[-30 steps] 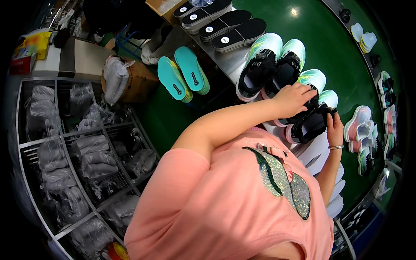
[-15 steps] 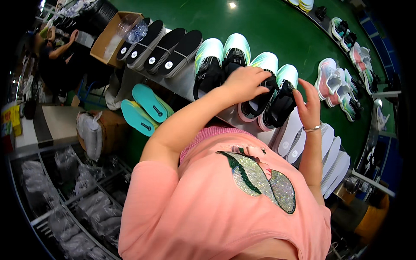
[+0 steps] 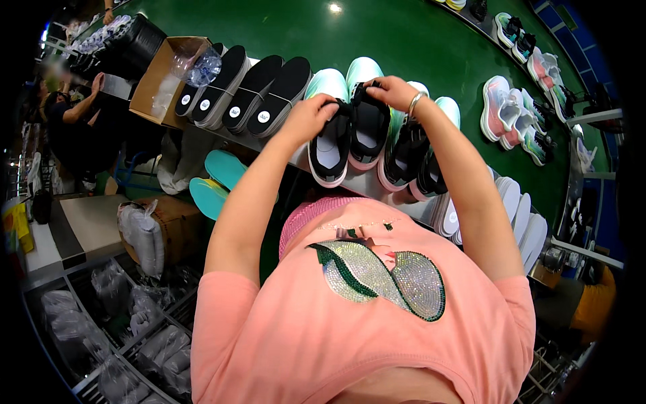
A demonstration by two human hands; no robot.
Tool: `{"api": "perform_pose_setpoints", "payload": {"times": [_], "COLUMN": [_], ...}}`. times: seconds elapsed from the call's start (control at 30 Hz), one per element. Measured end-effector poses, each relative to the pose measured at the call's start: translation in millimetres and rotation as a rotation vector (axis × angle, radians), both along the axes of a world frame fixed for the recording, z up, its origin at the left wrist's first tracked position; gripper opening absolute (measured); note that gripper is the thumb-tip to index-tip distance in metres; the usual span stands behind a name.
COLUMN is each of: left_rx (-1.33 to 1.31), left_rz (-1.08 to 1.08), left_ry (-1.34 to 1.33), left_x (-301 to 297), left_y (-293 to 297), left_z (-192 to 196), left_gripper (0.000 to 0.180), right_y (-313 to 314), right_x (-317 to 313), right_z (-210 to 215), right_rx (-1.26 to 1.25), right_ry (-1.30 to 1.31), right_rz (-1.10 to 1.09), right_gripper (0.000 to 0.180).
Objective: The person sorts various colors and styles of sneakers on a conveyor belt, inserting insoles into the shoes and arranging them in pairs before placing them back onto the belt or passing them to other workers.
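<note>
Left hand (image 3: 311, 120) and right hand (image 3: 396, 93), fingers nearly closed, each pinch the black upper of one shoe, left shoe (image 3: 330, 149) and right shoe (image 3: 369, 128), just below them; black insoles (image 3: 253, 94) left of both.

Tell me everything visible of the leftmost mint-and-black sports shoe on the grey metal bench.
The leftmost mint-and-black sports shoe has a pale mint toe, a black, fabric-like collar, a pale grey inside and a whitish-pink sole edge at the heel. It sits upright on the grey metal bench, toe pointing away, close beside a matching shoe. The bare left hand grips its opening near the front, partly hiding it.
</note>
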State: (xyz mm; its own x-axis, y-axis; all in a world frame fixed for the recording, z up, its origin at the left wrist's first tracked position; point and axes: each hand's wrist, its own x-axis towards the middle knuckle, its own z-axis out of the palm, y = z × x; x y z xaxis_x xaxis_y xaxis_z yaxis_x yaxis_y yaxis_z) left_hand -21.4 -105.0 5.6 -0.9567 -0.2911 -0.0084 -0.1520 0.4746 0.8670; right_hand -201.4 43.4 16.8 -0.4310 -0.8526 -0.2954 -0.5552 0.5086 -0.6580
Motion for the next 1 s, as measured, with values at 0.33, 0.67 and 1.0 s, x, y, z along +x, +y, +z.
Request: {"api": "perform_pose_setpoints", "payload": {"times": [0.33, 0.67, 1.0], "left_rx": [0.376, 0.403, -0.075], "left_rz": [-0.025, 0.04, 0.822], "left_ry": [-0.236, -0.097, 0.257], "left_x": [-25.6, -17.2, 130.8], "left_y": [-32.9, -28.0, -7.7], "left_z": [-23.9, -33.2, -57.1], "left_gripper": [0.038, 0.037, 0.022], "right_y": [-22.0, -25.2, 24.6], "right_x": [-22.6, -12.9, 44.2], "right_z": [-3.7, 1.4, 4.2], "right_rx": [0.231, 0.204, -0.209], "right_ry": [-0.326, -0.297, -0.215], "right_rz": [-0.195, -0.2, -0.081], "right_gripper": [0.051, 0.047, 0.05]}}
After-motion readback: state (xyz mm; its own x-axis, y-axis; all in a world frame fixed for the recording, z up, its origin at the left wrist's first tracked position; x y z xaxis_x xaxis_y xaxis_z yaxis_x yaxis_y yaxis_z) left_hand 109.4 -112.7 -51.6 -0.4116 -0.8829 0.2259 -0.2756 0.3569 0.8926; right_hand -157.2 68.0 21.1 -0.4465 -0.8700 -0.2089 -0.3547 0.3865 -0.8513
